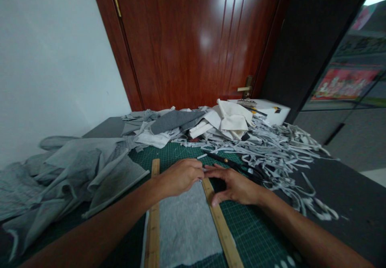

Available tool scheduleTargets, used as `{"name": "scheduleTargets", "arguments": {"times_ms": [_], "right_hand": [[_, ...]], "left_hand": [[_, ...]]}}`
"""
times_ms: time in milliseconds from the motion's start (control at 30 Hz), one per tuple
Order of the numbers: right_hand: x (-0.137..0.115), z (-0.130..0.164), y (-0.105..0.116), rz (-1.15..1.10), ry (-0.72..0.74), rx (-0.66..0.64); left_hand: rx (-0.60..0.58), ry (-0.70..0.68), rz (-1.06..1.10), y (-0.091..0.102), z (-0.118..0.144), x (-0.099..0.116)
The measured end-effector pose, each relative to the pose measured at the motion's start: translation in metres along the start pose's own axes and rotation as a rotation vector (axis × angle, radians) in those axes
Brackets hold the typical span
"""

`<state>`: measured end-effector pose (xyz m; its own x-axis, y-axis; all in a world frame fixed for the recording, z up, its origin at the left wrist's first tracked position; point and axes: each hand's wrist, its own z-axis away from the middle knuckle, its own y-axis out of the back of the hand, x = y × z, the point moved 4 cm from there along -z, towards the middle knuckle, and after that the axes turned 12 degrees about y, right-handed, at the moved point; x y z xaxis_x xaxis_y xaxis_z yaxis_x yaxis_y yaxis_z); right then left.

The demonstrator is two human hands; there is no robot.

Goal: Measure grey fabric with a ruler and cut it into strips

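Observation:
A piece of grey cloth (187, 224) lies on the green cutting mat (247, 224) between two wooden rulers. My left hand (185, 175) is closed at the cloth's far end; something small and pale shows by its fingertips, too little to name. My right hand (233, 184) has its thumb and fingers apart. Its thumb rests at the right wooden ruler (221, 228), and its fingertips reach to my left hand. The left wooden ruler (154, 224) runs along the cloth's other side, partly under my left forearm. Black scissors (227, 162) lie just beyond my right hand.
Loose grey cloth (87, 167) is heaped at the left. Grey and cream cloth pieces (232, 119) pile up at the back, before a white box (274, 111). Many thin cloth strips (283, 151) spread over the right side of the dark table (340, 191). Behind stands a wooden door (181, 47).

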<state>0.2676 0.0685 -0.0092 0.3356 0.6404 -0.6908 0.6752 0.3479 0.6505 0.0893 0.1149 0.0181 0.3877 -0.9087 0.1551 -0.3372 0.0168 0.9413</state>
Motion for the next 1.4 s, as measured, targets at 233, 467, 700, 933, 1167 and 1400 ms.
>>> {"name": "scheduleTargets", "arguments": {"times_ms": [233,467,700,933,1167,1400], "right_hand": [[0.002,0.001,-0.001,-0.009,-0.016,-0.005],[0.001,0.0,0.0,-0.015,-0.028,-0.001],[0.0,0.0,0.0,-0.016,-0.027,-0.009],[0.003,0.0,0.0,0.014,-0.045,-0.013],[0.004,-0.001,0.0,-0.012,-0.035,-0.011],[0.003,0.0,0.0,-0.001,-0.04,-0.01]], "left_hand": [[0.003,0.015,0.018,0.0,0.001,-0.003],[-0.002,0.019,0.041,-0.002,0.002,-0.003],[0.008,0.03,0.063,-0.001,0.002,-0.006],[0.016,0.05,0.069,0.005,0.002,-0.012],[0.021,0.056,0.067,0.007,0.004,-0.017],[0.046,0.055,0.081,0.005,0.007,-0.017]]}}
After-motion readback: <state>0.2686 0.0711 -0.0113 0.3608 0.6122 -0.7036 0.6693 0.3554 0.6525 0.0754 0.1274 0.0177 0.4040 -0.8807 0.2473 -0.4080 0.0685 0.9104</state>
